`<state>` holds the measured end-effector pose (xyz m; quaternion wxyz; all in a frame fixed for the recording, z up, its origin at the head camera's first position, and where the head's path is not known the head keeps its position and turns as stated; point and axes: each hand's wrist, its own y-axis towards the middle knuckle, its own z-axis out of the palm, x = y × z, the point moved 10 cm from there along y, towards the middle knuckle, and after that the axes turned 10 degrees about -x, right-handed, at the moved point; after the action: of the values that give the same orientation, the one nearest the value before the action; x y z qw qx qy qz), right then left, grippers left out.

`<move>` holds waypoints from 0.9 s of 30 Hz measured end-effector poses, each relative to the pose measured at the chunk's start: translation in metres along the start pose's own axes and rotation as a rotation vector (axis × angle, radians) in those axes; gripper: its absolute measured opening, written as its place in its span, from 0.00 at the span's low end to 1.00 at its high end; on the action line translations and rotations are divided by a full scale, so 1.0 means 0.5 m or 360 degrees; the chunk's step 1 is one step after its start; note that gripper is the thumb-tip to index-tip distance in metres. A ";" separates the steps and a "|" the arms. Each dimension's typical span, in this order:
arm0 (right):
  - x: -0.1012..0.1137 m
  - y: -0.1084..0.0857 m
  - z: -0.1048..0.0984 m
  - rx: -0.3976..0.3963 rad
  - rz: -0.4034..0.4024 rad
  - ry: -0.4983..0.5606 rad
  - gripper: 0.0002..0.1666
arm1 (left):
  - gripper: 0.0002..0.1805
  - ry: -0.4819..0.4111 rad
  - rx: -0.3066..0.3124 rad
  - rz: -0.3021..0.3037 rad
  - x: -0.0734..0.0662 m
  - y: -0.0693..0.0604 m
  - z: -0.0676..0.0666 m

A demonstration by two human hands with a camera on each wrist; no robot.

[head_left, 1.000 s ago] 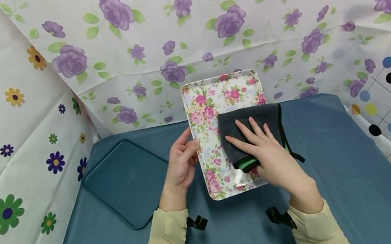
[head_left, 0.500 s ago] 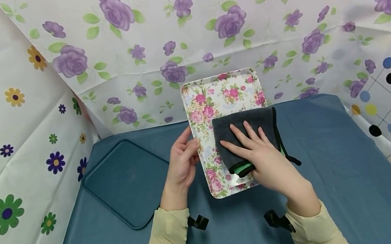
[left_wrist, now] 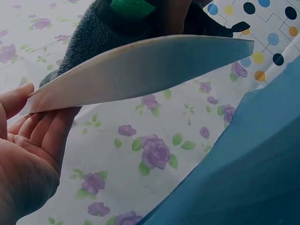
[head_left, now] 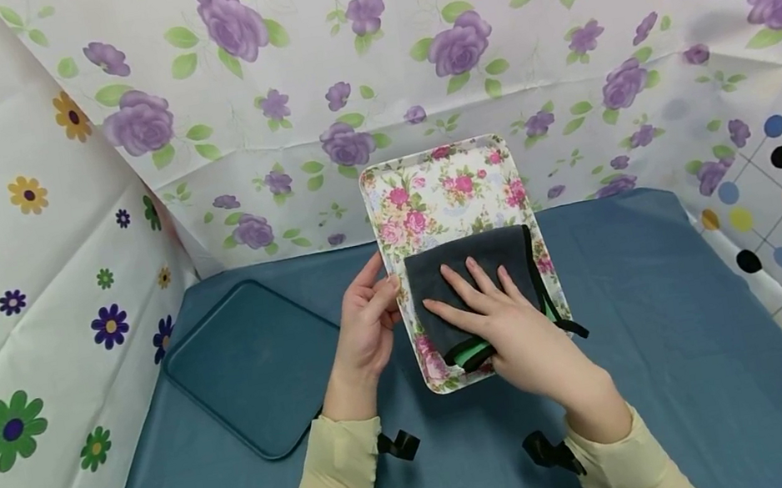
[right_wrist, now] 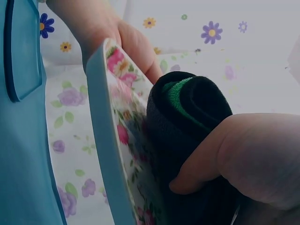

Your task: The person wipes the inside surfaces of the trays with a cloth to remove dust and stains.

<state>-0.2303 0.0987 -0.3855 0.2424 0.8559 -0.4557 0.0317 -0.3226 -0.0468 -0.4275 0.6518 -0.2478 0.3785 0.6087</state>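
Centre frame: floral tray [head_left: 440, 194], left hand [head_left: 361, 328] pinching its rim; dark cloth [head_left: 432, 273], right hand [head_left: 517, 328] spread on it. I'd press evenly, rim to rim.

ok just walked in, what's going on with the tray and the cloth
A person's left hand grips the left edge of a flowered tray, held up off the blue-covered table. Their right hand, fingers spread, presses a folded dark grey cloth against the lower part of the tray's patterned face. A plain blue tray lies on the table off to the left.
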 end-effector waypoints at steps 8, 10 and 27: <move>0.021 -0.001 0.005 -0.0005 -0.0069 -0.0008 0.69 | 0.35 0.0003 -0.0022 0.0001 -0.001 0.002 0.000; 0.024 -0.001 0.007 -0.0006 -0.0070 -0.0001 0.69 | 0.36 0.0000 -0.0029 -0.0003 -0.001 0.002 0.000; 0.035 -0.003 0.010 0.0013 -0.0054 0.0002 0.66 | 0.33 0.0027 -0.0027 -0.0004 -0.001 -0.001 0.004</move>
<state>-0.2200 0.0837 -0.3858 0.2396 0.8644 -0.4409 0.0301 -0.3217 -0.0454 -0.4259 0.6473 -0.2589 0.3785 0.6089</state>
